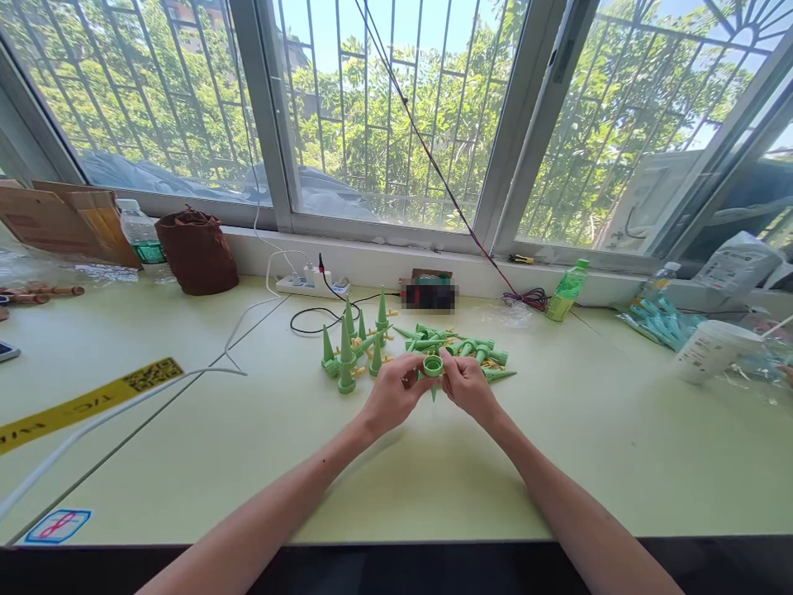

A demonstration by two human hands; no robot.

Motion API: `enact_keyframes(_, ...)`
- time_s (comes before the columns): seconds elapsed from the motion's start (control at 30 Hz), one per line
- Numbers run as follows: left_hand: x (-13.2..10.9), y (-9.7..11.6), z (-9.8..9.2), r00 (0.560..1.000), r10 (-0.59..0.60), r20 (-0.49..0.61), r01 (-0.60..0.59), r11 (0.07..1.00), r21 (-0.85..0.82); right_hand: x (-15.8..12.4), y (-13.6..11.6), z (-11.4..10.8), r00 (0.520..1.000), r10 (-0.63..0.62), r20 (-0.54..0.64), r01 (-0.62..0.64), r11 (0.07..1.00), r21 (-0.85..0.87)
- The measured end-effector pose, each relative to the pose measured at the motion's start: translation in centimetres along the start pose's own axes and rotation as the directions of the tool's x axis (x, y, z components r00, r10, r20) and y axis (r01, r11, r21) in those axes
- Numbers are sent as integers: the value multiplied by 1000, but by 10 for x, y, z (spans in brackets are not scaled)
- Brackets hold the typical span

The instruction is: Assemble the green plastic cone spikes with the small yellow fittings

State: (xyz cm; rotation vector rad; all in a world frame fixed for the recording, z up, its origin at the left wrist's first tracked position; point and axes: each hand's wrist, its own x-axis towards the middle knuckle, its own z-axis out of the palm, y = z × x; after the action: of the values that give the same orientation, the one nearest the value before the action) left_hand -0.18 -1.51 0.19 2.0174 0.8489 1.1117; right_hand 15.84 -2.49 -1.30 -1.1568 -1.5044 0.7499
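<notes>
Both of my hands meet over the pale green table (260, 446), gripping one green plastic cone spike (433, 368) whose round open end faces me and whose tip points down. My left hand (393, 395) pinches it from the left, my right hand (466, 384) from the right. Just behind on the left, several green cone spikes stand upright (345, 357) with small yellow parts among them. Further right lies a loose heap of the same green spikes (462, 345) on their sides.
A white power strip (313, 285) with black and white cables sits at the window sill. A brown pouch (197, 250), water bottle (140, 235) and cardboard stand at the left; a green bottle (566, 291), a white cup (711, 349) and bags at the right. Yellow tape (87, 402) lies at the left.
</notes>
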Motion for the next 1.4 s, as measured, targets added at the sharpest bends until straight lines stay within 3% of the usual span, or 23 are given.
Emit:
enact_keyframes(0.23,3,-1,2,980,-199,-15,194,967,-164,1,-4,-2,993,-28,-118,27,1000,-10)
enact_keyframes(0.3,5,-1,0,946,-312,92,325,907,-269,0,-5,-4,991,-55,-122,51,998,-30)
enact_keyframes(0.37,5,0,-2,883,-390,260,464,805,-370,-1,-6,-5,992,-97,-77,91,993,-73)
enact_keyframes(0.47,5,1,-4,823,-391,412,561,673,-483,-3,-5,-4,987,-158,28,160,979,-128)
enact_keyframes(0.57,5,2,-5,834,-369,410,547,648,-530,-3,-3,-4,981,-185,65,193,970,-147)
enact_keyframes(0.67,5,0,-7,857,-346,383,509,684,-522,-2,0,-4,978,-196,64,205,962,-182)
enact_keyframes(0.97,0,-5,-6,951,-183,248,254,921,-295,-1,-6,-3,990,-132,42,139,964,-227)
enact_keyframes(1.27,1,-8,0,995,-73,66,81,988,-130,0,-7,1,997,-79,7,79,975,-207)
enact_keyframes(1.4,2,-7,2,995,-97,28,100,985,-142,0,-7,2,999,-46,-22,42,988,-150)
